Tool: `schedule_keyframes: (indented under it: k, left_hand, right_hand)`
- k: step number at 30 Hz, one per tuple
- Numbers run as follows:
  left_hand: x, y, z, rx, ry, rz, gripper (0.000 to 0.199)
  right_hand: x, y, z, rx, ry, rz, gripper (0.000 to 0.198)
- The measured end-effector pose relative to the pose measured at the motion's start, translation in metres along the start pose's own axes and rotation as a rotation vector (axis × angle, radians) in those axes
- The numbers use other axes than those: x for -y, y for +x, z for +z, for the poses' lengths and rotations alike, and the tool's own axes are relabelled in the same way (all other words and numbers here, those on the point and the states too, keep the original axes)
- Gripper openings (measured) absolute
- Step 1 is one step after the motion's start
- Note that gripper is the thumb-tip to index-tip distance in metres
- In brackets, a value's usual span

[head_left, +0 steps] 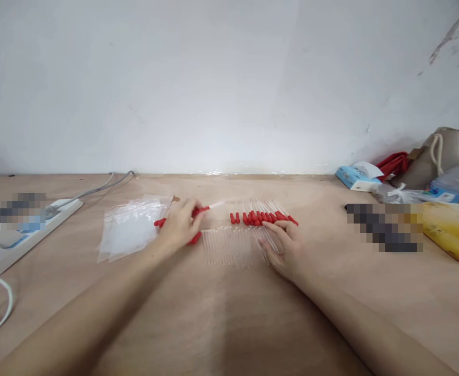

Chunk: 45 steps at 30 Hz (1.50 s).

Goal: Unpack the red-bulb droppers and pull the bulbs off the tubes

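Red end [203, 209] in left hand [182, 221], shaft [217, 204] points rightward.

Slim clear tubes [226, 248] lie side by side, just in front of bunched red-tipped tubes [256, 218].

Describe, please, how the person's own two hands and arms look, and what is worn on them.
The left hand and right hand wear no visible gloves. The left forearm and right forearm show no sleeve, watch or bracelet. Blur hides finer details.
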State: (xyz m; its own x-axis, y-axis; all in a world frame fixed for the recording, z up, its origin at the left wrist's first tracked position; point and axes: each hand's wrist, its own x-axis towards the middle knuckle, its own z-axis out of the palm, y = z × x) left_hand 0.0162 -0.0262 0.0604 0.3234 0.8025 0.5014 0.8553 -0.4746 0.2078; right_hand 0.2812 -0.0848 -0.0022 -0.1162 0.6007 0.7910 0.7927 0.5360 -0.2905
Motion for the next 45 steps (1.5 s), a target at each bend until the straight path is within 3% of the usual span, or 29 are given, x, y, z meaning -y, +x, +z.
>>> schedule_keyframes:
  k: [3, 8, 17, 22, 31, 37, 42, 45]
  left_hand:
    - [-0.019, -0.036, 0.014, -0.024, -0.123, 0.230, 0.012]
    - [-0.023, -0.060, 0.034, -0.132, -0.107, 0.453, 0.005]
    - [-0.032, -0.058, 0.033, -0.214, -0.121, 0.549, 0.012]
    - [-0.033, -0.060, 0.031, -0.202, -0.106, 0.592, 0.005]
    - [-0.033, -0.064, 0.031, -0.188, -0.045, 0.651, 0.012]
    - [-0.025, -0.060, 0.025, -0.200, -0.094, 0.612, 0.017]
    - [-0.007, -0.036, -0.002, -0.317, -0.154, 0.271, 0.015]
    - [0.009, -0.018, -0.021, -0.272, -0.173, 0.043, 0.020]
  right_hand:
    - [0.003, 0.002, -0.005, -0.008, -0.048, -0.085, 0.051]
    - [0.016, 0.003, -0.012, 0.170, -0.073, -0.397, 0.033]
    - [0.028, -0.002, -0.003, 0.197, -0.059, -0.390, 0.014]
    - [0.028, -0.005, -0.006, 0.221, -0.021, -0.387, 0.015]
    - [0.025, -0.008, -0.007, 0.135, -0.014, -0.488, 0.006]
    - [0.019, -0.004, -0.013, 0.093, -0.016, -0.463, 0.011]
    - [0.008, -0.001, -0.009, 0.065, -0.125, -0.201, 0.013]
    - [0.009, 0.000, -0.003, 0.081, -0.185, -0.089, 0.017]
